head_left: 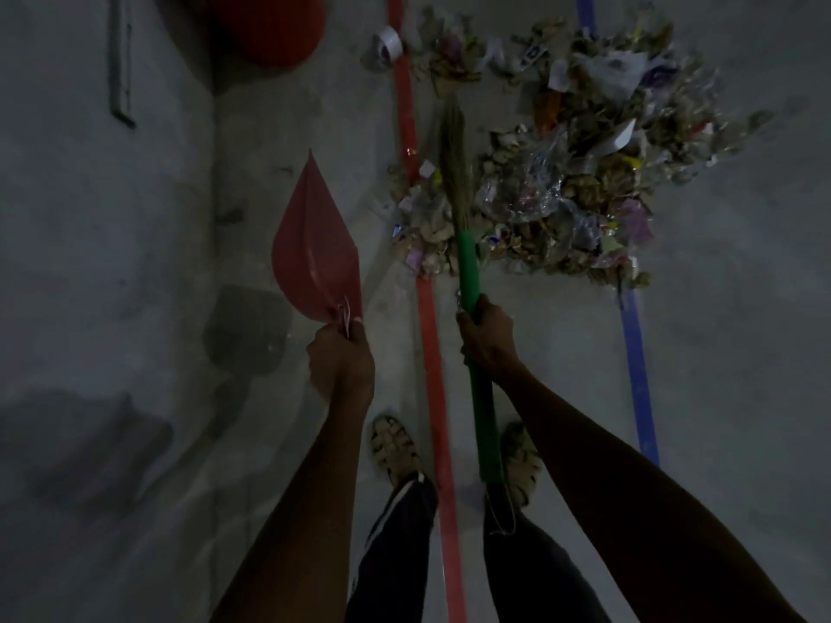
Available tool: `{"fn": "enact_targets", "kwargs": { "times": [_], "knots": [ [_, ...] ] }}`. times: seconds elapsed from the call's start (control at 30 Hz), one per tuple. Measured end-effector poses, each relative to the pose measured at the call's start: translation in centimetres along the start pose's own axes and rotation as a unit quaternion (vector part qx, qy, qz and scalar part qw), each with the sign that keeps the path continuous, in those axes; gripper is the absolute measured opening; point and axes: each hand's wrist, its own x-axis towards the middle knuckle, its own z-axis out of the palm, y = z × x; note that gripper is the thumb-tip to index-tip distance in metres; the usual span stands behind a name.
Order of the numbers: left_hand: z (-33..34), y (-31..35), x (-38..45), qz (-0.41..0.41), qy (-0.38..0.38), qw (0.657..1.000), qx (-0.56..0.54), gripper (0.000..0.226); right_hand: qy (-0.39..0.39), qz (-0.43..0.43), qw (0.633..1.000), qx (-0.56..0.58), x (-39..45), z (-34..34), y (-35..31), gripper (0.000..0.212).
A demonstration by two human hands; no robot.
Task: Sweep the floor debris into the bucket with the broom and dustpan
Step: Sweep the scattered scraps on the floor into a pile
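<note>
My left hand [341, 359] grips the handle end of a red dustpan [314, 249], which is held edge-on above the floor, its tip pointing away from me. My right hand [485, 339] grips the green handle of a broom [467, 263]. The broom's brown bristles [452, 146] reach into the left side of a large pile of debris [584, 173], made of dry leaves, paper scraps and clear plastic. A red bucket [270, 24] stands at the top left, partly cut off by the frame.
A red tape line [431, 361] and a blue tape line [636, 361] run along the concrete floor. A grey wall [90, 218] rises on the left. My two sandalled feet [395, 451] stand either side of the red line. A roll of tape [390, 40] lies near the bucket.
</note>
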Motion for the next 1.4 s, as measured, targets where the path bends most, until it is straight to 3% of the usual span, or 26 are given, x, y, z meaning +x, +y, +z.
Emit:
{"fn": "enact_targets", "kwargs": {
  "times": [0.13,0.33,0.63,0.9,1.03,1.17,1.4],
  "knots": [
    [0.6,-1.5,-2.9,-0.047,0.013,0.999,-0.009,0.038,-0.055,-0.048,0.995,-0.062,-0.7,0.9,2.2,0.018],
    [3.2,-2.5,-7.2,-0.084,0.019,0.995,-0.051,0.038,-0.172,-0.074,0.963,-0.193,0.7,0.1,4.5,0.028],
    [6.4,-1.9,-11.4,-0.107,0.004,0.993,-0.048,0.039,-0.116,-0.004,0.962,-0.249,5.0,-9.4,10.2,0.029],
    [8.0,1.6,-11.5,-0.056,0.007,0.998,-0.008,0.041,-0.033,0.102,0.987,-0.122,8.0,-18.4,13.4,0.031],
    [8.9,3.5,-11.3,-0.036,-0.005,0.999,0.000,0.042,-0.006,0.103,0.991,-0.089,8.0,-21.2,14.6,0.028],
    [9.3,4.7,-11.5,-0.021,-0.017,1.000,0.003,0.043,-0.033,0.065,0.994,-0.083,5.5,-22.1,14.8,0.028],
    [8.5,5.1,-13.6,-0.027,-0.024,0.999,-0.010,0.039,-0.083,0.019,0.996,-0.023,-2.2,-20.2,15.2,0.059]
  ]
}}
